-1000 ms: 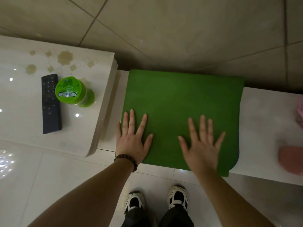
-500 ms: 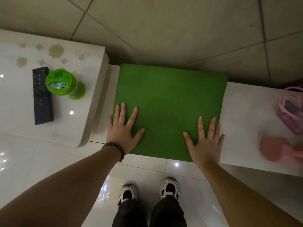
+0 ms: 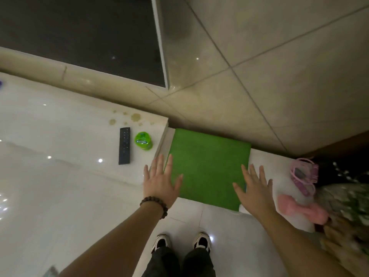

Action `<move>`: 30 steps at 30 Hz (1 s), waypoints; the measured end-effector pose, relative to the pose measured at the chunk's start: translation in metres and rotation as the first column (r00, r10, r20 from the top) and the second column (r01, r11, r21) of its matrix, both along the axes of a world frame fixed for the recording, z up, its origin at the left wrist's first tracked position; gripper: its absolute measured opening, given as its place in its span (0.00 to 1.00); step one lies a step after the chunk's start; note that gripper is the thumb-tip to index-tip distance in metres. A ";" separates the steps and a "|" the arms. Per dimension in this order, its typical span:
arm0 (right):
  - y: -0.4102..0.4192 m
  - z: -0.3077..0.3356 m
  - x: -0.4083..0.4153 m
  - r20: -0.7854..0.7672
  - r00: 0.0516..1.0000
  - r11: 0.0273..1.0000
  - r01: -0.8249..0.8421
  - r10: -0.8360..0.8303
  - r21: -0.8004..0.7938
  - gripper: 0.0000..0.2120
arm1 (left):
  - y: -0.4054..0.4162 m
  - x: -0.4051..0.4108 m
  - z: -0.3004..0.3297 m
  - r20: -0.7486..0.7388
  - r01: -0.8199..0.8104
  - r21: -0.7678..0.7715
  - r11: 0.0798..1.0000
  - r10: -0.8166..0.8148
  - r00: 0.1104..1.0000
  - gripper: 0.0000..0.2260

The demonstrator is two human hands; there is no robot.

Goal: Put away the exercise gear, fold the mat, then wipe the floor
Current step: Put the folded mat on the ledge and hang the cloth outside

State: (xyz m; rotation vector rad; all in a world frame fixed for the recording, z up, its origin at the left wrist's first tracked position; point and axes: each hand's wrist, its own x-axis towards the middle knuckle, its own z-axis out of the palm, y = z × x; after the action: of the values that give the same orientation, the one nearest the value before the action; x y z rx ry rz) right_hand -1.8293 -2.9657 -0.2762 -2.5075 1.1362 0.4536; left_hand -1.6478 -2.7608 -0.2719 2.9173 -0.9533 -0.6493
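The green mat lies folded into a square on a low white shelf against the tiled wall. My left hand hovers open at the mat's left edge, fingers spread, a bead bracelet on the wrist. At the mat's right edge my right hand is open too, fingers spread. Neither hand holds anything. Whether the palms touch the mat I cannot tell. A pink dumbbell and a pink skipping rope lie on the shelf to the right.
A higher white cabinet top on the left carries a black remote and a green tub. A dark screen stands behind it. My shoes are on the glossy floor. A patterned fabric bundle sits at far right.
Both hands have slid apart from the middle of the mat to its left and right edges. The camera has pulled back and up, showing more wall, the screen and the gear on the right.
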 end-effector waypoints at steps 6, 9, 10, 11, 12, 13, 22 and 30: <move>0.052 0.094 0.008 0.103 0.989 0.994 -0.106 0.107 -0.012 0.31 | 0.086 -0.045 0.094 -0.032 -0.252 -0.056 0.966 0.250 0.968 0.38; 0.087 0.116 0.027 0.174 0.961 0.976 -0.217 0.216 -0.012 0.29 | 0.125 -0.065 0.121 -0.033 -0.409 -0.084 0.909 0.408 0.912 0.37; 0.100 0.120 0.034 0.174 0.949 0.964 -0.266 0.262 -0.001 0.29 | 0.140 -0.071 0.127 -0.032 -0.463 -0.078 0.883 0.462 0.886 0.36; 0.114 0.122 0.040 0.163 0.936 0.948 -0.317 0.311 0.013 0.29 | 0.154 -0.077 0.132 -0.032 -0.517 -0.069 0.853 0.516 0.856 0.34; 0.129 0.124 0.046 0.147 0.921 0.929 -0.369 0.361 0.025 0.29 | 0.170 -0.084 0.136 -0.036 -0.574 -0.061 0.816 0.573 0.819 0.32; 0.143 0.125 0.051 0.132 0.902 0.908 -0.418 0.410 0.037 0.29 | 0.188 -0.091 0.140 -0.043 -0.631 -0.052 0.774 0.630 0.775 0.31; 0.316 0.135 0.089 0.071 0.599 0.596 -0.801 0.798 0.056 0.27 | 0.366 -0.174 0.158 -0.002 -0.934 0.009 0.357 0.934 0.357 0.30; 0.506 0.128 0.075 0.061 0.439 0.432 -0.897 0.897 0.093 0.26 | 0.536 -0.250 0.142 -0.002 -0.997 -0.022 0.076 0.997 0.077 0.30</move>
State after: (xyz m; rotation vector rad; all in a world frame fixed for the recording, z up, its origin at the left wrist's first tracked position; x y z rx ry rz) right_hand -1.7545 -2.4601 -0.1487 -2.7929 -0.4066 0.7316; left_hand -1.8978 -2.2246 -0.1299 2.5596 1.1710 -0.4070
